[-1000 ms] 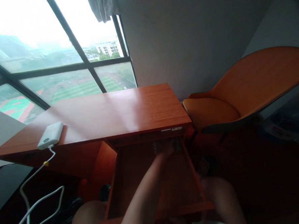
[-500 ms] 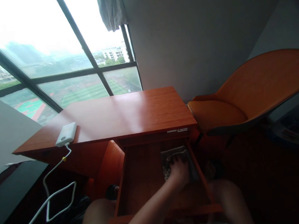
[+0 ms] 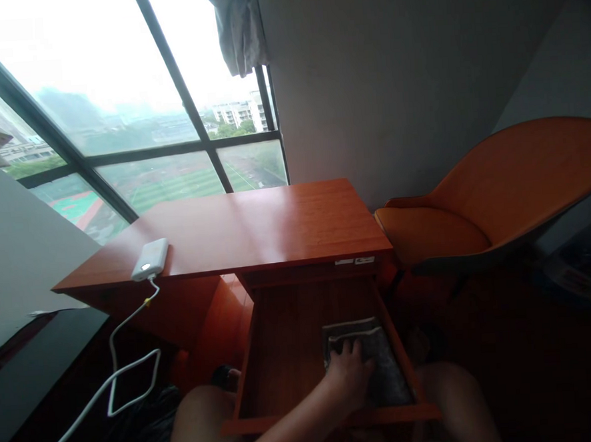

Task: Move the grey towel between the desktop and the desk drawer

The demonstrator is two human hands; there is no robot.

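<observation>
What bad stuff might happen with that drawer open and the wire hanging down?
The drawer is pulled far out over the knees; tugged further, it might drop out or bump them. The left hand lies on the grey cloth inside, so shutting the drawer fast could pinch it. The white cable loops low from the power bank at the desk edge; a snagged foot may drag it off.

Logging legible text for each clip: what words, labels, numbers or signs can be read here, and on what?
White stickers on the desk front edge: print too small and blurred to read.
Power bank: no readable marking.
Folded cloth in the drawer: no text visible.
Nothing else shows writing.
</observation>
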